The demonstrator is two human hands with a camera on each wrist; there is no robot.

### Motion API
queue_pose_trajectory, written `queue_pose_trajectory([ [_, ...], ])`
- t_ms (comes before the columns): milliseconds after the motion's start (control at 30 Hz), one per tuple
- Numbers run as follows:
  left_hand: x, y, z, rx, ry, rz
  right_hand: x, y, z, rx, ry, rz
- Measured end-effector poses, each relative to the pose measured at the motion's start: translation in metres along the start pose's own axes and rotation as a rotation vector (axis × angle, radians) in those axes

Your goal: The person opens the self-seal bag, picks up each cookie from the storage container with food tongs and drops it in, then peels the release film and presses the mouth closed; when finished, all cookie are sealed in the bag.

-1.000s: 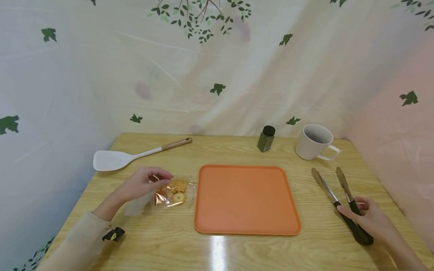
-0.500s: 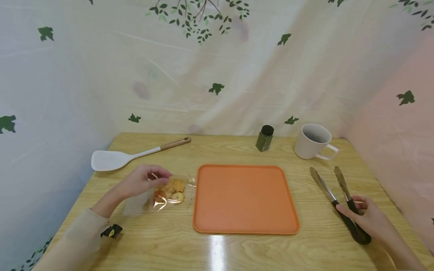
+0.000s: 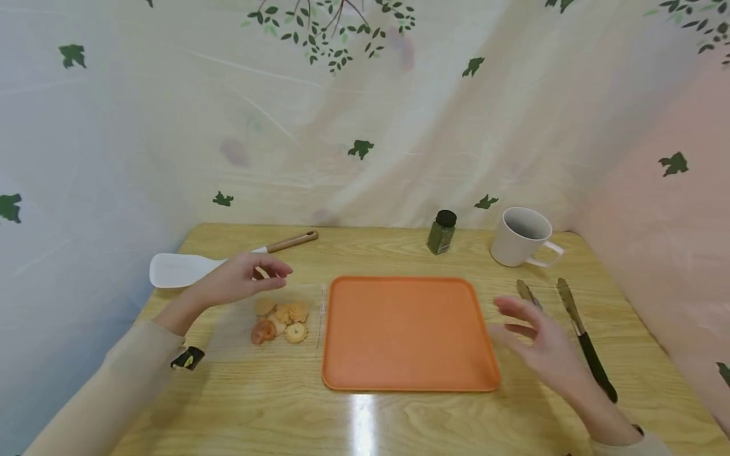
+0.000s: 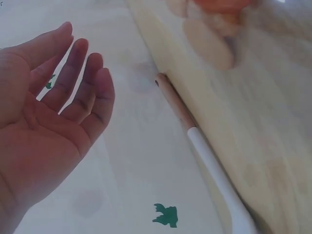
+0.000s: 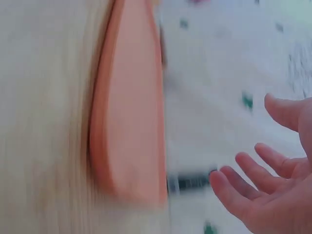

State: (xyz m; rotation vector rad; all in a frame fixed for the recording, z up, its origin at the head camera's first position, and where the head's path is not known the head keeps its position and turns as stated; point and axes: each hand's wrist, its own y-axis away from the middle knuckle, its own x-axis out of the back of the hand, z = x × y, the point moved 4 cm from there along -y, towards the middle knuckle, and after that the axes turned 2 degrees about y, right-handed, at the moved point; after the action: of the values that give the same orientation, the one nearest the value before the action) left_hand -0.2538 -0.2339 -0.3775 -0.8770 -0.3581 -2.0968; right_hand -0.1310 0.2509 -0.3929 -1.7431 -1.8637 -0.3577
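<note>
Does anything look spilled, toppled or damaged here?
Nothing stands out. The mug and black-lidded jar stand upright, the cookies lie within their clear bag, and the orange tray lies flat; no spill or damage shows.

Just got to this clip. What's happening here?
A person's left grip hovers above the table, just behind the bag of cookies, holding nothing. The right grip, also holding nothing, is near the right edge of the orange tray; the tongs lie on the table to its right. The spatula lies at the back left, with the bottle and mug standing behind the tray.
</note>
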Motion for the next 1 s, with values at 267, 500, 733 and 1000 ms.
queue_pose_trajectory([
  [267,-0.012,-0.039,-0.01,0.086,-0.043,-0.199,-0.131,-0.019,-0.055,-0.12,-0.459,-0.452],
  [500,-0.032,-0.059,-0.026,0.129,0.029,-0.353,-0.21,-0.031,-0.074,-0.436,-0.65,-0.737],
  [733,-0.038,-0.068,-0.038,0.183,0.029,-0.37,-0.246,-0.04,-0.08,-0.549,-0.64,-0.922],
  [1000,-0.041,-0.073,-0.047,0.163,0.033,-0.352,-0.263,-0.053,-0.092,-0.598,-0.655,-0.861],
])
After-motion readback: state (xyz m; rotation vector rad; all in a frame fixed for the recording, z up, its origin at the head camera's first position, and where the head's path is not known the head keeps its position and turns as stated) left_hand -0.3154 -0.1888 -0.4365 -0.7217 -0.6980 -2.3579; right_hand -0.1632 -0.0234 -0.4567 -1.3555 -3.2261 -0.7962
